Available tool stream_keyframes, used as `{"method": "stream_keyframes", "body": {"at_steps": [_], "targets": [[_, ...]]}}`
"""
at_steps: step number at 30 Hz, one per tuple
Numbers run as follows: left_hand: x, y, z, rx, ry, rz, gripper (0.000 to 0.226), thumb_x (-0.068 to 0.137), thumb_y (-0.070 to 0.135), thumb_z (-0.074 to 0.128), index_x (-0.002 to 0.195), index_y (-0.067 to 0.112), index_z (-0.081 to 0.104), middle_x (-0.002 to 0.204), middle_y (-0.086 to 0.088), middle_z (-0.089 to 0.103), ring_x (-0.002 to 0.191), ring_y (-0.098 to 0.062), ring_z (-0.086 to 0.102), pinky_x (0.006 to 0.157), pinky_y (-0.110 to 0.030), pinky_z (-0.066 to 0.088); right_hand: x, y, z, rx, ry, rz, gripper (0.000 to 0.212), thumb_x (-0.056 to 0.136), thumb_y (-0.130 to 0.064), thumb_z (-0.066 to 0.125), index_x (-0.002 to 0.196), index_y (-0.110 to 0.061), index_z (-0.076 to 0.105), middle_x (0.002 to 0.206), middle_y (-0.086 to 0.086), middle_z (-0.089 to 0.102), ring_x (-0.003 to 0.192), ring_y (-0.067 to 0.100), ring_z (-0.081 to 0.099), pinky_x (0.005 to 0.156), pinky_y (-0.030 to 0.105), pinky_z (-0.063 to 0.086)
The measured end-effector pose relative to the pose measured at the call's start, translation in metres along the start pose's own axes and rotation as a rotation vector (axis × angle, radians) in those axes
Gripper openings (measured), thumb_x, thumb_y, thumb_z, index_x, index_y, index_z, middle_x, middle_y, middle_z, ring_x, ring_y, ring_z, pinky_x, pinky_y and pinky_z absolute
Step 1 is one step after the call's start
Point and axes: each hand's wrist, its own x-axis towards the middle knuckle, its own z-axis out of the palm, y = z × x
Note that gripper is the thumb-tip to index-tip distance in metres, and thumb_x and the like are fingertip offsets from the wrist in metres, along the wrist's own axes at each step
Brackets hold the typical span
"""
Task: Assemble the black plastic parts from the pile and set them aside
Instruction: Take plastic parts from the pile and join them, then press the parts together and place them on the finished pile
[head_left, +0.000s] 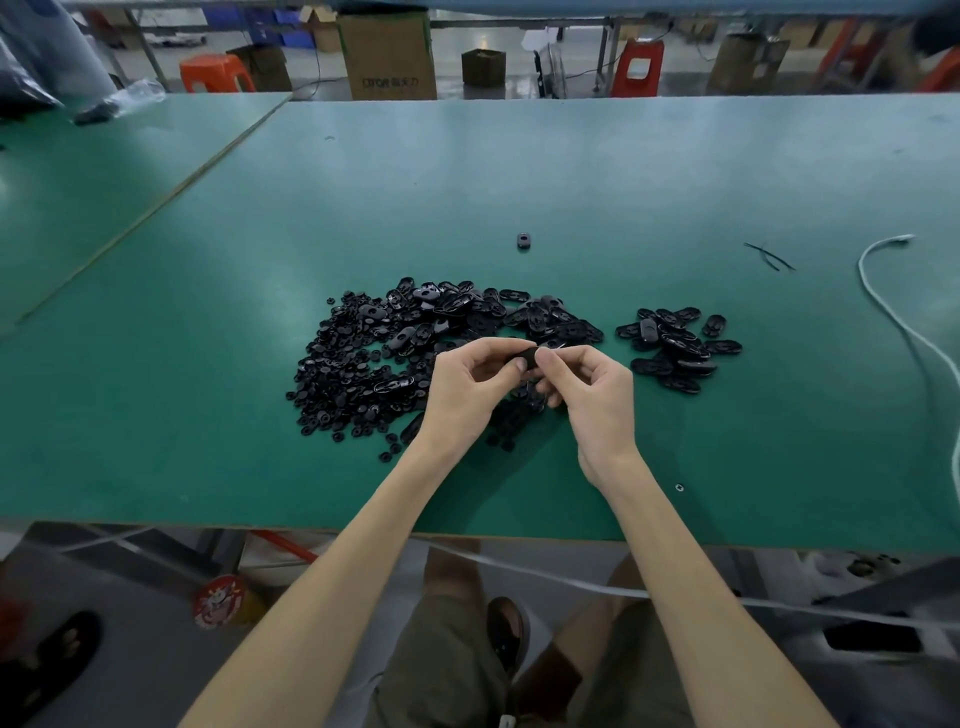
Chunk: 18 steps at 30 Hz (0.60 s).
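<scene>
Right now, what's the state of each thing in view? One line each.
left hand: pinching the black part
right hand: pinching the same part
black part: held between both hands, off the green table
main pile: loose heap on the table
side pile: smaller heap, apart, right of main pile
lone part: lying alone beyond the piles
white cable: lying loose at far right

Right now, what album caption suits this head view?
Left hand and right hand pinch a black plastic part above the pile on a green table.

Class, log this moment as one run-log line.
stage: assembling | left hand: pinches black part | right hand: pinches it too | big pile: beneath hands | small pile: right of hands
</scene>
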Motion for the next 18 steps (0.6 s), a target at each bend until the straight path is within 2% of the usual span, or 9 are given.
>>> {"method": "stream_keyframes", "body": {"at_steps": [3, 7, 11, 14, 16, 18], "targets": [[0.008, 0.009, 0.001, 0.104, 0.013, 0.023, 0.019, 0.093, -0.002, 0.072, 0.109, 0.008, 0.078, 0.099, 0.0, 0.08, 0.092, -0.017, 0.076, 0.086, -0.026, 0.058, 0.0, -0.001, 0.001, 0.026, 0.02, -0.007, 0.007, 0.098, -0.016, 0.073, 0.098, -0.009, 0.075, 0.082, 0.004, 0.079, 0.067, 0.011, 0.066, 0.058, 0.022, 0.051], [0.034, 0.038, 0.015, 0.221, 0.023, 0.061, 0.017, 0.089, 0.004, 0.076, 0.103, 0.014, 0.079, 0.095, 0.005, 0.079, 0.087, -0.007, 0.074, 0.08, -0.017, 0.055, 0.001, -0.001, 0.003, -0.007, 0.039, 0.008, 0.01, 0.103, -0.015, 0.066, 0.102, -0.011, 0.075, 0.081, -0.003, 0.077, 0.067, 0.009, 0.067, 0.059, 0.021, 0.052], [0.056, 0.059, 0.052, 0.299, -0.124, 0.014, 0.014, 0.087, 0.009, 0.079, 0.099, 0.016, 0.078, 0.087, 0.004, 0.079, 0.075, -0.004, 0.074, 0.071, -0.016, 0.057, 0.0, -0.004, 0.002, -0.067, -0.01, 0.009, 0.023, 0.104, -0.012, 0.062, 0.082, -0.015, 0.07, 0.065, -0.004, 0.068, 0.056, 0.009, 0.056, 0.056, 0.019, 0.045], [0.066, 0.061, 0.083, 0.317, -0.219, 0.012, 0.014, 0.089, 0.006, 0.078, 0.102, 0.009, 0.078, 0.087, -0.002, 0.079, 0.07, -0.005, 0.072, 0.069, -0.016, 0.055, 0.002, -0.005, 0.002, -0.128, 0.042, 0.066, 0.032, 0.097, -0.005, 0.057, 0.07, -0.02, 0.063, 0.056, -0.008, 0.062, 0.049, 0.007, 0.049, 0.052, 0.019, 0.04], [0.069, 0.061, 0.097, 0.32, -0.277, -0.006, 0.022, 0.09, 0.005, 0.076, 0.113, 0.008, 0.076, 0.095, -0.006, 0.079, 0.075, -0.01, 0.074, 0.071, -0.02, 0.057, 0.001, -0.008, 0.003, -0.139, 0.052, 0.092, 0.022, 0.096, -0.005, 0.058, 0.079, -0.013, 0.068, 0.064, 0.003, 0.068, 0.056, 0.009, 0.053, 0.057, 0.025, 0.041], [0.07, 0.059, 0.105, 0.332, -0.31, -0.028, 0.038, 0.093, 0.006, 0.073, 0.13, 0.014, 0.07, 0.115, -0.007, 0.076, 0.084, -0.017, 0.075, 0.082, -0.029, 0.061, 0.001, -0.008, 0.003, -0.115, 0.04, 0.098, 0.014, 0.098, -0.004, 0.059, 0.091, -0.001, 0.071, 0.08, 0.02, 0.072, 0.067, 0.016, 0.057, 0.062, 0.033, 0.044]]}}
